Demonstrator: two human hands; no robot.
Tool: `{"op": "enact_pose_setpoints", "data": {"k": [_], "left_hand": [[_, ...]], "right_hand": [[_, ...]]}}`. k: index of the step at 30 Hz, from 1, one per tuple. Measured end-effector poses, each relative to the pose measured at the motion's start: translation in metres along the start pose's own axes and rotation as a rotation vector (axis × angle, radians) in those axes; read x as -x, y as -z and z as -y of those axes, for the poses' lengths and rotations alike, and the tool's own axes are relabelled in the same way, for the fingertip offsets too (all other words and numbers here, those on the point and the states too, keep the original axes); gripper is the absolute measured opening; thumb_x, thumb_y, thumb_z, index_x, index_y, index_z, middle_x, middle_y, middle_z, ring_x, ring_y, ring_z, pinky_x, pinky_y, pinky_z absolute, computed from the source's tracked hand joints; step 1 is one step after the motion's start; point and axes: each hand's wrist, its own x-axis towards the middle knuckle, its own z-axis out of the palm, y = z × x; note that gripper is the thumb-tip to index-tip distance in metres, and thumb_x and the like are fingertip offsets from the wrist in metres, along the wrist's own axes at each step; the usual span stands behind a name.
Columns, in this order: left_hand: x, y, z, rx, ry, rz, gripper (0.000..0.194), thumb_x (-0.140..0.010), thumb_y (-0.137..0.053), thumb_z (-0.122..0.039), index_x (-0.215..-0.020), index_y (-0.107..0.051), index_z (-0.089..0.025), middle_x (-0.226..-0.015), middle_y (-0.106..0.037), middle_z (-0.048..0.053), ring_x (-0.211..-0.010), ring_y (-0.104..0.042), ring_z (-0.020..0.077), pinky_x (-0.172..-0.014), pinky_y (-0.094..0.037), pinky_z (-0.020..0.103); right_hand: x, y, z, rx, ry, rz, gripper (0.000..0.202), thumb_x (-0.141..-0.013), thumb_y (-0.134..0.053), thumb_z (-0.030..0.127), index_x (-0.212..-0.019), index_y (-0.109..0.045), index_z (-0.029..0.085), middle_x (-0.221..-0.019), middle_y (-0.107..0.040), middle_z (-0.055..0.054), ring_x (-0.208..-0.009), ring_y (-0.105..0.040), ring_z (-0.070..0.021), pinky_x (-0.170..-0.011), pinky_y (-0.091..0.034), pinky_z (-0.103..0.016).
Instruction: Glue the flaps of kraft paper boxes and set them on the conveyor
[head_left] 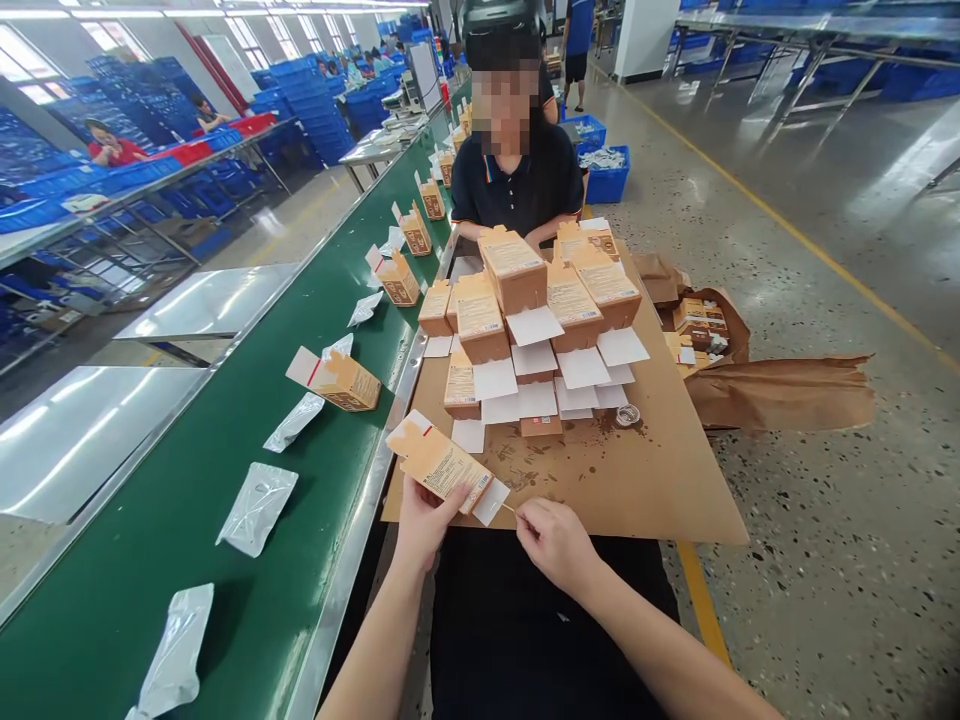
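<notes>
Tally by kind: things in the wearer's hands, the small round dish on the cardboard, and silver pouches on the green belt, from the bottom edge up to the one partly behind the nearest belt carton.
Silver pouches: 4
Carton in left hand: 1
Thin stick in right hand: 1
Small round dish: 1
Total: 7

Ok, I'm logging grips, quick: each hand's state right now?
Left hand: closed, holding a tan, rectangular cardboard carton.
Right hand: closed, pinching a thin, pale, wooden-looking stick.
</notes>
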Motion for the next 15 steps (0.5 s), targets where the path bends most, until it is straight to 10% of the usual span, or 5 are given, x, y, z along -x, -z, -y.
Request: {"op": "enact_pose_setpoints", "data": {"k": [15], "left_hand": [[0.031,-0.017,0.032,-0.359,-0.229,-0.162,0.073,-0.066,-0.107,-0.056,-0.125,-0.074,-0.026,-0.120,-0.088,0.015,-0.112,-0.087,0.0425,-0.097,-0.073,0.058]], "right_hand": [[0.044,0.055,0.001,-0.167,-0.204,-0.298,0.040,-0.120,-0.063,0.036,-0.082,-0.075,0.027,-0.067,-0.067,0.000,-0.055,-0.059,-0.0160,-0.055,-0.053,-0.028]]}}
